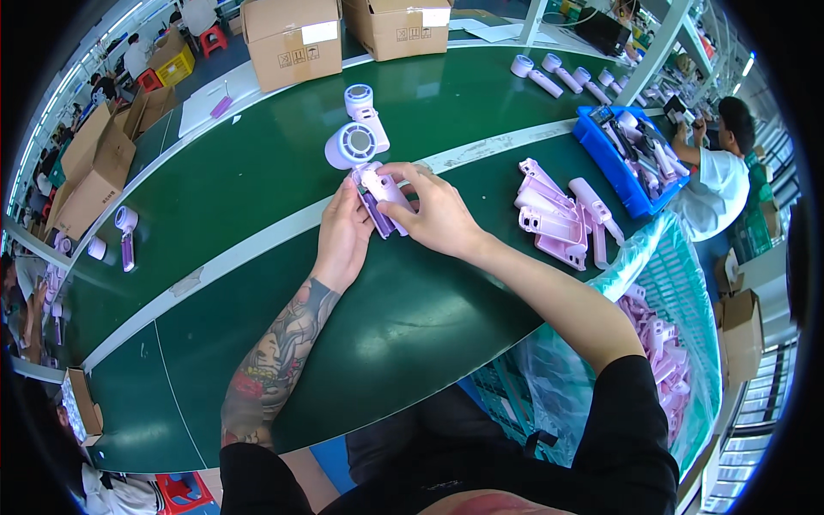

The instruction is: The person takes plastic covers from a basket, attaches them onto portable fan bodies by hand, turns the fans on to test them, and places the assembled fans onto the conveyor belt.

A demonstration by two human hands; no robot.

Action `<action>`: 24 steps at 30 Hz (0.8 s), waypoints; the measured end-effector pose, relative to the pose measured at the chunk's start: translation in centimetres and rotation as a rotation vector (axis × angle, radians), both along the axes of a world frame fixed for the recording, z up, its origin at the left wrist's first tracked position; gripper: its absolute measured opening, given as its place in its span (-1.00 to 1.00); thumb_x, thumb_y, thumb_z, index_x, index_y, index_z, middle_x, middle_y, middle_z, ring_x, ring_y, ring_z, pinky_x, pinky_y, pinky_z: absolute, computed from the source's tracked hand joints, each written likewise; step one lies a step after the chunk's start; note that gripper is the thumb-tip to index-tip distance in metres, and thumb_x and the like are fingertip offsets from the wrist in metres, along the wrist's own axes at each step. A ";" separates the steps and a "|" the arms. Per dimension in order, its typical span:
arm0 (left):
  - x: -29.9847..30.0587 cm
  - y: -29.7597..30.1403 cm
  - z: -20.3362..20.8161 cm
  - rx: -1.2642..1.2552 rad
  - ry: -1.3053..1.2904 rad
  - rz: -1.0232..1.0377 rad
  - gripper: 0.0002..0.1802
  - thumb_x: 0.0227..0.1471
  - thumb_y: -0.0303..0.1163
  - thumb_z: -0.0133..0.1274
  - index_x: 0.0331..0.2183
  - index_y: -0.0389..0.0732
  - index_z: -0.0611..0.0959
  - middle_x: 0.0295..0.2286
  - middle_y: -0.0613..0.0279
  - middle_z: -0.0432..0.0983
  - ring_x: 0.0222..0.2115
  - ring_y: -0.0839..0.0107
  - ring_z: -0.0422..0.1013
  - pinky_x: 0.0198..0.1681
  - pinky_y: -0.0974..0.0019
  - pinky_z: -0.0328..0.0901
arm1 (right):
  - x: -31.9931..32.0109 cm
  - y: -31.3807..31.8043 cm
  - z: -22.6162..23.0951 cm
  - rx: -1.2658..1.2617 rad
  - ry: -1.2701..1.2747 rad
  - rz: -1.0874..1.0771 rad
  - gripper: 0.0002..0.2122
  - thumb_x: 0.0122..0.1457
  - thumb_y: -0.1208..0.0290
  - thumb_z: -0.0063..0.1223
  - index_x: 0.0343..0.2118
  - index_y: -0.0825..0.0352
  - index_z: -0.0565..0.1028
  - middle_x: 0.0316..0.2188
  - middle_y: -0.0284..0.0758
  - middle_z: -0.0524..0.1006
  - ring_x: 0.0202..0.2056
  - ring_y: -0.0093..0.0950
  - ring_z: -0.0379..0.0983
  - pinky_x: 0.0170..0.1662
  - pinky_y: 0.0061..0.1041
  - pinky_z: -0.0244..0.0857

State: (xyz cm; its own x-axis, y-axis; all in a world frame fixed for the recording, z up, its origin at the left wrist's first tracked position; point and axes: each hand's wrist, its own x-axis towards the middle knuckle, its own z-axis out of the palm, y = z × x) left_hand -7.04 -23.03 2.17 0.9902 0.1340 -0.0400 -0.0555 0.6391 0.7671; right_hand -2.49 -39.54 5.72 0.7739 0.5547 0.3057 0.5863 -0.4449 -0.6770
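My left hand [343,230] grips a lilac handheld fan [353,145] by its handle, with the round head pointing away from me. The handle looks open along its length and shows a darker purple strip inside. My right hand [442,210] has its thumb and fingers closed on a pale pink handle shell [398,196] at that same handle. Whether the shell is seated or only touching, I cannot tell, since fingers cover part of it. Just beyond lies another lilac fan [367,116]. To the right rests a pile of loose pink handle shells [554,215].
A blue bin [588,142] of fan parts stands right, near a seated co-worker [717,180]. Beside my right arm, a lined green crate [704,343] holds many pink shells. Cardboard boxes [292,43] stand at the far edge. More fans [126,227] sit along the green belt.
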 end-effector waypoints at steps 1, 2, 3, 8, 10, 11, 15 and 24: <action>-0.2 -0.2 0.4 0.002 -0.013 -0.017 -0.58 0.38 -0.27 -0.15 0.15 -0.29 0.41 -0.03 0.12 0.48 -0.07 0.44 0.46 -0.01 0.37 0.37 | -0.1 0.0 0.0 -0.004 -0.026 0.002 -0.57 0.17 0.43 0.19 0.11 0.22 0.40 -0.07 -0.18 0.50 -0.20 -0.29 0.53 -0.19 -0.40 0.49; -0.3 -0.5 0.8 0.003 -0.026 -0.034 -0.57 0.38 -0.28 -0.14 0.17 -0.29 0.39 -0.01 0.10 0.47 -0.06 0.43 0.46 0.01 0.36 0.37 | -0.1 0.0 -0.1 -0.009 -0.052 0.003 -0.56 0.17 0.43 0.20 0.12 0.22 0.39 -0.06 -0.18 0.50 -0.19 -0.27 0.53 -0.18 -0.39 0.50; -0.4 -0.6 1.0 0.005 -0.038 -0.052 -0.56 0.37 -0.30 -0.13 0.18 -0.29 0.37 0.01 0.09 0.46 -0.04 0.42 0.45 0.03 0.35 0.37 | -0.2 0.0 -0.1 -0.013 -0.078 0.005 -0.55 0.17 0.43 0.20 0.13 0.21 0.39 -0.06 -0.18 0.50 -0.18 -0.26 0.53 -0.16 -0.38 0.50; -0.4 -0.4 0.6 0.175 -0.094 -0.033 -0.54 0.34 -0.37 -0.08 0.20 -0.30 0.34 0.04 0.06 0.44 -0.01 0.38 0.44 0.05 0.35 0.36 | -1.1 0.4 -0.6 -0.073 -0.218 -0.005 -0.51 0.16 0.45 0.21 0.17 0.23 0.38 -0.05 -0.18 0.49 -0.14 -0.25 0.52 -0.11 -0.38 0.49; -0.3 -0.3 0.5 0.233 -0.107 -0.024 -0.53 0.33 -0.39 -0.07 0.20 -0.30 0.34 0.04 0.05 0.44 0.00 0.38 0.43 0.05 0.35 0.36 | -1.2 0.7 -0.8 -0.090 -0.256 -0.012 -0.50 0.15 0.46 0.21 0.18 0.24 0.38 -0.05 -0.18 0.49 -0.13 -0.25 0.52 -0.10 -0.38 0.48; -0.2 -0.1 0.4 0.245 -0.106 -0.041 -0.53 0.32 -0.41 -0.06 0.20 -0.30 0.34 0.04 0.04 0.44 0.00 0.37 0.43 0.05 0.35 0.37 | -1.2 0.9 -1.0 0.009 -0.180 -0.014 -0.50 0.14 0.46 0.22 0.17 0.25 0.39 -0.03 -0.18 0.49 -0.11 -0.27 0.51 -0.09 -0.39 0.48; -0.2 0.3 0.3 0.281 -0.101 -0.091 -0.52 0.29 -0.45 -0.04 0.20 -0.32 0.34 0.05 0.02 0.43 0.01 0.35 0.43 0.06 0.33 0.37 | -1.1 1.4 -2.0 0.306 0.051 -0.019 -0.50 0.12 0.45 0.24 0.16 0.28 0.40 0.02 -0.18 0.47 -0.07 -0.31 0.49 -0.05 -0.40 0.46; 0.6 0.3 -1.8 0.956 -0.416 0.181 -0.46 0.18 -0.43 0.10 0.14 -0.35 0.35 -0.07 -0.01 0.49 -0.07 0.29 0.47 -0.04 0.33 0.38 | -0.2 0.4 0.0 -0.150 0.241 -0.055 -0.77 0.07 0.48 0.18 -0.18 0.38 0.56 -0.30 -0.21 0.63 -0.37 -0.36 0.56 -0.29 -0.39 0.41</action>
